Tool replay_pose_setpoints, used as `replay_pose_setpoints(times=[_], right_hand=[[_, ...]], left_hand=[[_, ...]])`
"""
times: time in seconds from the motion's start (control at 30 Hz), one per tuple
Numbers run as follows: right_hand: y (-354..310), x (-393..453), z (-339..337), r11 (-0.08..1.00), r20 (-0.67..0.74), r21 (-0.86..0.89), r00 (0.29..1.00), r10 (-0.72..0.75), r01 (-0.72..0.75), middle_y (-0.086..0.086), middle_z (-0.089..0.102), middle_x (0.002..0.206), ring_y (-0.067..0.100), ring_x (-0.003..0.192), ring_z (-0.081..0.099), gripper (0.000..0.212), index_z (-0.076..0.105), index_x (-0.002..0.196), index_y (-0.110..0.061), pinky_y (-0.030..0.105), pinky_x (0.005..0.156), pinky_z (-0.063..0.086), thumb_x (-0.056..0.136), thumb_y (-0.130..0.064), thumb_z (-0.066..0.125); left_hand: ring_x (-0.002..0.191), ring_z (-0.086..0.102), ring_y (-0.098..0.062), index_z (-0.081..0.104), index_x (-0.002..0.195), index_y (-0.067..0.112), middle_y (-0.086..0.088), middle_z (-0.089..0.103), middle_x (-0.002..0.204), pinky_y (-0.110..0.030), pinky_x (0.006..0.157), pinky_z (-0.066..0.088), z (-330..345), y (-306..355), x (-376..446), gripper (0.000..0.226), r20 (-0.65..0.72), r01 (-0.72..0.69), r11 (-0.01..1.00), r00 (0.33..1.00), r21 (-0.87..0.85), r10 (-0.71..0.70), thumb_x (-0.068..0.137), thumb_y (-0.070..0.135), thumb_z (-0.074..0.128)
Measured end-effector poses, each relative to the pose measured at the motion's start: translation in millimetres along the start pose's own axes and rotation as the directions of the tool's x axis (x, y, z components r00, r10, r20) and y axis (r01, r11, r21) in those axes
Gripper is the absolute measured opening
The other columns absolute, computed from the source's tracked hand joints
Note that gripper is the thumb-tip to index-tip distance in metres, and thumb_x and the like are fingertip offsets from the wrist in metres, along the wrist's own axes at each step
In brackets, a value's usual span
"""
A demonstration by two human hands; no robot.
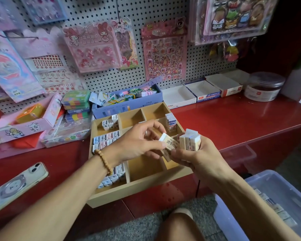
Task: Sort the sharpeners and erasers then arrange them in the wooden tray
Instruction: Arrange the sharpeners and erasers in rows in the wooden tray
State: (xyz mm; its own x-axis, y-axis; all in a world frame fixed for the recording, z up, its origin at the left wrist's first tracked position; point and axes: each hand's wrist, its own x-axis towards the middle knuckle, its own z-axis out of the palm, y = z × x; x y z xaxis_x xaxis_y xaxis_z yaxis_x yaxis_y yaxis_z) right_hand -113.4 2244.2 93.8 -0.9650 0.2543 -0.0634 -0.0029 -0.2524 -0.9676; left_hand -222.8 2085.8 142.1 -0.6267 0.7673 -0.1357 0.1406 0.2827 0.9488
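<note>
- Red glossy counter (233,117) runs below a white pegboard (163,11) hung with sticker sheets; the wooden tray (137,189) sits on it at the near edge.
- Left hand (134,145), with a bead bracelet (103,161) at the wrist, pinches one eraser (169,144) between thumb and fingertips, above the middle of the tray.
- Right hand (195,155) grips a stack of erasers (189,140) standing upright in its curled fingers, just right of the single eraser and touching it.
- That single eraser is white with a cream paper sleeve printed with dark characters and the letters "ERAS"; it is tilted, its white end up and to the left.
- The held stack shows white tops and cream and white sleeves.
- Under the hands the tray is divided into compartments: the left column holds rows of small white sharpeners (103,139) with pale pink and grey parts, and more lie in the near left compartment.
- A far right compartment holds upright blue-and-white erasers (170,121).
- A phone (16,186) lies face down to the left on the counter.
- A clear plastic bin (274,202) stands low on the right, with more boxed items inside.
- Behind the tray sit a blue box (129,103) of mixed small goods and open cardboard boxes (202,92).
</note>
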Motion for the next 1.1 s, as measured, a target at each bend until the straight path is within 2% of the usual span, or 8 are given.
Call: replay_pose_setpoints(times=[0.13, 0.27, 0.47, 0.67, 0.77, 0.87, 1.0, 1.1], right_hand=[[-2, 1, 5, 0.975, 0.003, -0.196, 0.994, -0.109, 0.107, 0.021, 0.062, 0.078, 0.021, 0.073, 0.059, 0.036, 0.057, 0.097, 0.005, 0.037, 0.068, 0.053, 0.073, -0.006, 0.082], [-6, 2, 2, 0.993, -0.169, -0.101, 0.983, -0.077, 0.060, 0.012, 0.071, 0.077, 0.024, 0.067, 0.068, 0.027, 0.060, 0.104, 0.002, 0.034, 0.062, 0.056, 0.088, -0.012, 0.075], [-2, 2, -10, 0.995, -0.207, 0.018, 0.973, 0.097, -0.095, 0.009, 0.055, 0.073, 0.011, 0.049, 0.047, 0.014, 0.061, 0.100, -0.005, 0.020, 0.039, 0.034, 0.092, -0.012, 0.069], [2, 3, -12, 0.943, -0.172, 0.286, 0.959, 0.225, -0.170, 0.016, 0.052, 0.088, 0.011, 0.048, 0.040, 0.010, 0.060, 0.098, -0.008, 0.020, 0.036, 0.024, 0.092, -0.014, 0.062], [1, 3, -12, 0.902, -0.143, 0.395, 0.958, 0.247, -0.174, 0.017, 0.049, 0.096, 0.014, 0.051, 0.040, 0.022, 0.055, 0.103, -0.008, 0.021, 0.037, 0.023, 0.091, -0.026, 0.055], [1, 2, -13, 0.865, -0.070, 0.469, 0.969, 0.236, -0.177, 0.018, 0.050, 0.094, 0.017, 0.055, 0.042, 0.037, 0.055, 0.108, -0.006, 0.023, 0.040, 0.026, 0.081, -0.025, 0.040], [6, 0, -14, 0.884, -0.072, 0.447, 0.980, 0.187, -0.136, 0.019, 0.054, 0.090, 0.019, 0.056, 0.048, 0.056, 0.057, 0.117, -0.003, 0.028, 0.048, 0.032, 0.066, -0.016, 0.038], [7, -1, -12, 0.907, -0.067, 0.397, 0.981, 0.182, -0.141, 0.017, 0.056, 0.086, 0.019, 0.057, 0.049, 0.047, 0.060, 0.114, -0.002, 0.029, 0.051, 0.033, 0.072, -0.008, 0.039]], left_hand=[[0.085, 0.068, -0.015, 0.070, 0.098, 0.014, -0.010, 0.064, 0.099, -0.027, 0.069, 0.058, -3, 3, 0, 0.014, -0.032, -0.023, 0.995, 0.999, 0.100, 0.026, 0.086, 0.005, 0.070], [0.083, 0.073, -0.018, 0.071, 0.092, 0.016, -0.007, 0.070, 0.099, -0.037, 0.075, 0.061, -27, 3, 9, 0.013, -0.231, 0.037, 0.964, 0.973, 0.264, 0.026, 0.084, 0.006, 0.072], [0.073, 0.058, -0.001, 0.067, 0.097, 0.027, 0.009, 0.065, 0.099, -0.022, 0.061, 0.045, -45, -12, 34, 0.016, -0.316, 0.170, 0.672, 0.943, 0.720, 0.100, 0.084, 0.020, 0.073], [0.086, 0.059, -0.006, 0.064, 0.099, 0.027, 0.010, 0.062, 0.097, -0.019, 0.068, 0.044, -46, -31, 56, 0.027, -0.318, 0.198, 0.681, 0.947, 0.705, 0.054, 0.078, 0.017, 0.078], [0.094, 0.058, -0.009, 0.063, 0.095, 0.030, 0.013, 0.060, 0.095, -0.030, 0.083, 0.050, -41, -39, 59, 0.028, -0.344, 0.199, 0.655, 0.934, 0.729, 0.100, 0.075, 0.024, 0.081], [0.093, 0.054, -0.010, 0.064, 0.094, 0.026, 0.008, 0.057, 0.096, -0.025, 0.078, 0.042, -35, -48, 58, 0.027, -0.378, 0.200, 0.655, 0.915, 0.729, 0.141, 0.075, 0.026, 0.082], [0.090, 0.055, -0.014, 0.064, 0.096, 0.025, 0.007, 0.058, 0.094, -0.026, 0.071, 0.039, -32, -52, 56, 0.029, -0.411, 0.209, 0.689, 0.901, 0.694, 0.140, 0.074, 0.026, 0.082], [0.089, 0.058, -0.016, 0.063, 0.095, 0.026, 0.007, 0.059, 0.093, -0.030, 0.077, 0.047, -35, -50, 55, 0.031, -0.383, 0.195, 0.692, 0.915, 0.695, 0.127, 0.072, 0.030, 0.083]])
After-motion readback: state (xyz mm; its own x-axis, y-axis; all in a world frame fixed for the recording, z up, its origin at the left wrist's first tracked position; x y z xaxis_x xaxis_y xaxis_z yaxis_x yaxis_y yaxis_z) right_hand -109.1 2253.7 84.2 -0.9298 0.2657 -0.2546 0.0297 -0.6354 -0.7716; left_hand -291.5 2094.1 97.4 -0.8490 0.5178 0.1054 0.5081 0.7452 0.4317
